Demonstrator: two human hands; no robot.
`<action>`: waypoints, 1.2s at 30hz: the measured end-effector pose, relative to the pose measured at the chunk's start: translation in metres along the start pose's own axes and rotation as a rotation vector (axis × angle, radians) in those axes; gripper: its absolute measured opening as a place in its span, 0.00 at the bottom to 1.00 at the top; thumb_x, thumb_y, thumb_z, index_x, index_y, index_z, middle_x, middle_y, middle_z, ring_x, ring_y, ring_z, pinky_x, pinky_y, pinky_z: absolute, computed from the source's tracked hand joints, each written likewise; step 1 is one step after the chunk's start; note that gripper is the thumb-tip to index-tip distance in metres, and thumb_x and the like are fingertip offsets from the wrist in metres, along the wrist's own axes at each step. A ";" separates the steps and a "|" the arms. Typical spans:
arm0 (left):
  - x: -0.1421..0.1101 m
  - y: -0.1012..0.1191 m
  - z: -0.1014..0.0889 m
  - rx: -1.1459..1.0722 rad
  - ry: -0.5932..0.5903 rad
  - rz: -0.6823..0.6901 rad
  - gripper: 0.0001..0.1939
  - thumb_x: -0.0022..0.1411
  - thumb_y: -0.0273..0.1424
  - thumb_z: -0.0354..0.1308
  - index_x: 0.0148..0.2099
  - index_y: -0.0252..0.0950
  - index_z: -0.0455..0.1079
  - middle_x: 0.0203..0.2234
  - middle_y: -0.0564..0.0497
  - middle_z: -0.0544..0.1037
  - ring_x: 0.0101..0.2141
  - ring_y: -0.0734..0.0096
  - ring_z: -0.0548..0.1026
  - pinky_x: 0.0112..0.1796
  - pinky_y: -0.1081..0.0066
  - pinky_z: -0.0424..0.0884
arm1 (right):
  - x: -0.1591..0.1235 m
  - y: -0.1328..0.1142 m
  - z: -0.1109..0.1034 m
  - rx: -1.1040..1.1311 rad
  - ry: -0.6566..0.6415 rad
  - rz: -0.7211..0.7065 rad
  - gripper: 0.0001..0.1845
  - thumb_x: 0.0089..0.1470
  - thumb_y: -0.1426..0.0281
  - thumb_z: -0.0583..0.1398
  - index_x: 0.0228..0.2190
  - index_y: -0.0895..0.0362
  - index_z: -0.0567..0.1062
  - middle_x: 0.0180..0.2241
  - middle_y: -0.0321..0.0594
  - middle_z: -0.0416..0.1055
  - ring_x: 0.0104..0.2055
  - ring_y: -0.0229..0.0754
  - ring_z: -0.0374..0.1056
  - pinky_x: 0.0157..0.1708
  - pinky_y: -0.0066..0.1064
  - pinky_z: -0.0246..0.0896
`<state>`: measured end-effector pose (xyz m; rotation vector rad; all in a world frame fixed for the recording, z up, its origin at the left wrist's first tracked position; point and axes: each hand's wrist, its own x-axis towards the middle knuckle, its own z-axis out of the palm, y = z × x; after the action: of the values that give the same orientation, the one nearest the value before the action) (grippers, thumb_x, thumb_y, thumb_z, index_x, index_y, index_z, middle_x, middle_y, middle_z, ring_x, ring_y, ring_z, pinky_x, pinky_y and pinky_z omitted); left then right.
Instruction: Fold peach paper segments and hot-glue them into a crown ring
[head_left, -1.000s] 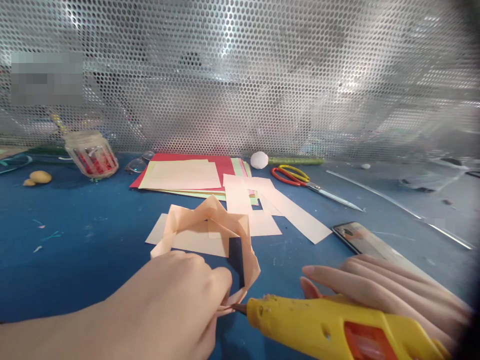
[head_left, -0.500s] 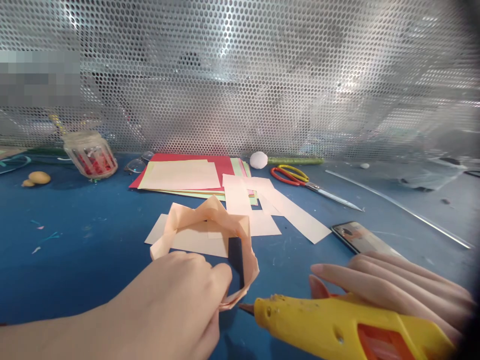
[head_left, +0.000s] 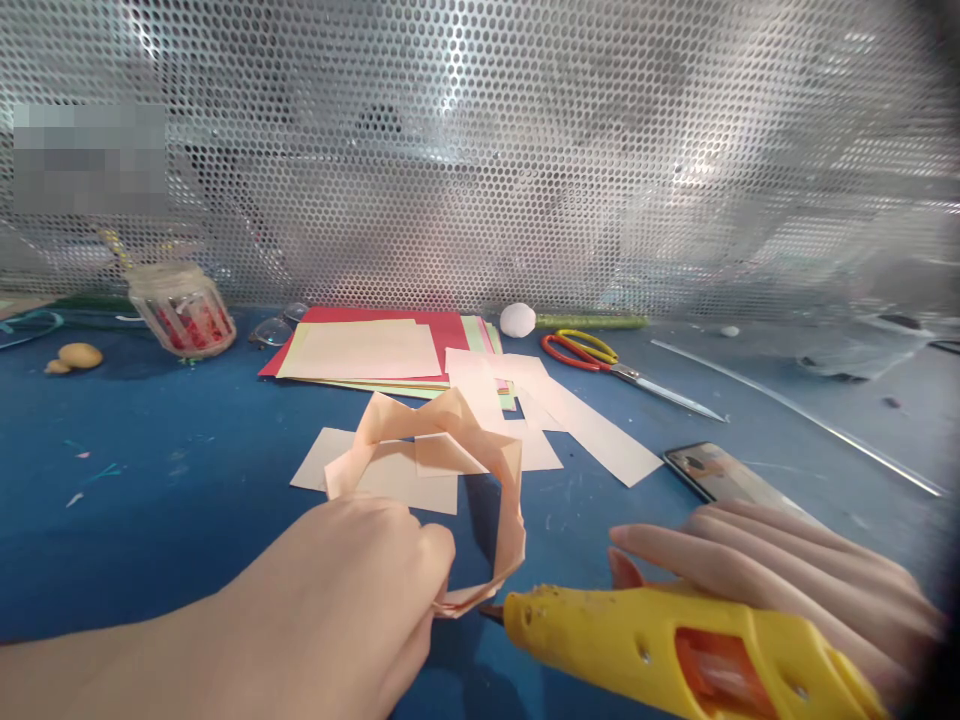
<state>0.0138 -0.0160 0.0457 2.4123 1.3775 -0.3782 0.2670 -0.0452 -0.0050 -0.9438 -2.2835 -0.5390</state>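
Note:
My left hand (head_left: 352, 590) is closed, pinching the near end of a peach folded paper ring (head_left: 457, 440) that stands above the blue table (head_left: 150, 470). My right hand (head_left: 765, 580) holds a yellow hot glue gun (head_left: 675, 655); its fingers lie stretched along the gun's far side. The gun's nozzle touches the ring's pinched end just right of my left thumb. Flat peach paper pieces (head_left: 375, 480) lie under the ring.
A stack of coloured paper sheets (head_left: 367, 350) lies behind, with loose peach strips (head_left: 592, 430) beside it. Red-and-yellow scissors (head_left: 607, 365), a white ball (head_left: 517, 320), a phone (head_left: 720, 475), a glass jar (head_left: 184, 310) and glasses (head_left: 274, 328) sit before a perforated metal screen (head_left: 480, 150).
The paper ring has tipped up and turned slightly, its far side now higher. The glue gun drew back a little, then came forward to the pinched end again.

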 end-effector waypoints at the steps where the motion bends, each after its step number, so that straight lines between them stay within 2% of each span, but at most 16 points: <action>1: -0.001 -0.001 0.000 0.007 -0.010 -0.022 0.11 0.58 0.25 0.46 0.24 0.38 0.57 0.20 0.55 0.70 0.21 0.71 0.67 0.20 0.69 0.49 | 0.000 0.001 0.000 0.001 -0.001 -0.013 0.09 0.67 0.66 0.51 0.39 0.56 0.69 0.20 0.33 0.69 0.19 0.35 0.64 0.26 0.31 0.60; 4: -0.003 -0.003 0.001 -0.008 0.010 -0.003 0.10 0.58 0.25 0.46 0.25 0.39 0.59 0.20 0.55 0.71 0.21 0.70 0.67 0.20 0.70 0.50 | 0.002 0.002 0.001 -0.004 -0.003 -0.027 0.07 0.67 0.69 0.52 0.38 0.56 0.69 0.19 0.32 0.67 0.18 0.35 0.62 0.25 0.31 0.59; 9: -0.003 -0.002 -0.001 -0.012 0.005 -0.022 0.10 0.58 0.25 0.46 0.24 0.39 0.60 0.21 0.55 0.72 0.21 0.71 0.69 0.20 0.70 0.50 | 0.002 0.002 0.003 0.019 -0.039 -0.064 0.11 0.67 0.72 0.47 0.39 0.56 0.69 0.19 0.33 0.66 0.20 0.37 0.65 0.24 0.31 0.58; 14: -0.003 0.002 -0.003 -0.002 -0.020 -0.022 0.11 0.59 0.25 0.46 0.25 0.39 0.60 0.22 0.54 0.74 0.23 0.69 0.71 0.20 0.70 0.52 | 0.001 0.002 0.005 0.008 -0.079 -0.091 0.08 0.65 0.75 0.50 0.38 0.56 0.69 0.20 0.32 0.67 0.19 0.37 0.64 0.23 0.31 0.56; 20: -0.002 -0.004 0.002 -0.072 -0.001 -0.008 0.11 0.60 0.27 0.46 0.25 0.40 0.61 0.22 0.54 0.74 0.23 0.68 0.70 0.21 0.70 0.52 | 0.003 0.002 0.008 -0.015 -0.039 -0.073 0.10 0.64 0.77 0.51 0.35 0.56 0.70 0.18 0.29 0.63 0.18 0.35 0.62 0.22 0.29 0.54; 24: -0.002 -0.006 0.004 -0.116 -0.004 -0.023 0.11 0.59 0.27 0.46 0.25 0.40 0.62 0.22 0.55 0.74 0.22 0.69 0.70 0.21 0.71 0.52 | 0.004 0.002 0.008 -0.031 -0.024 -0.075 0.09 0.65 0.77 0.50 0.36 0.55 0.69 0.19 0.29 0.65 0.18 0.35 0.63 0.23 0.29 0.55; 28: -0.003 -0.005 0.005 -0.113 -0.015 -0.012 0.10 0.59 0.27 0.45 0.26 0.40 0.60 0.22 0.55 0.73 0.21 0.69 0.69 0.20 0.70 0.51 | 0.004 0.003 0.007 0.003 -0.044 -0.010 0.10 0.68 0.71 0.47 0.36 0.53 0.67 0.20 0.30 0.70 0.19 0.35 0.66 0.23 0.29 0.57; 31: -0.001 -0.002 0.004 -0.111 -0.037 -0.023 0.07 0.57 0.25 0.46 0.29 0.41 0.61 0.26 0.55 0.73 0.24 0.68 0.71 0.21 0.71 0.53 | 0.004 0.003 0.008 0.035 -0.034 0.070 0.13 0.70 0.64 0.45 0.37 0.51 0.67 0.21 0.32 0.72 0.19 0.36 0.68 0.23 0.30 0.58; 33: 0.000 0.000 0.002 -0.133 -0.054 -0.050 0.05 0.56 0.25 0.50 0.34 0.42 0.63 0.31 0.55 0.75 0.27 0.67 0.74 0.24 0.72 0.56 | 0.004 0.004 0.009 0.044 -0.002 0.117 0.13 0.69 0.62 0.46 0.36 0.50 0.67 0.20 0.32 0.73 0.18 0.36 0.68 0.22 0.31 0.59; 36: 0.002 0.003 0.000 -0.186 -0.018 -0.083 0.12 0.56 0.28 0.55 0.43 0.44 0.65 0.35 0.54 0.76 0.33 0.63 0.77 0.28 0.71 0.61 | 0.004 0.007 0.008 0.027 -0.004 0.123 0.14 0.67 0.59 0.50 0.35 0.51 0.69 0.21 0.32 0.75 0.20 0.37 0.71 0.23 0.29 0.65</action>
<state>0.0176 -0.0160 0.0456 2.2031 1.4407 -0.2782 0.2664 -0.0340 -0.0074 -1.0644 -2.2134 -0.4523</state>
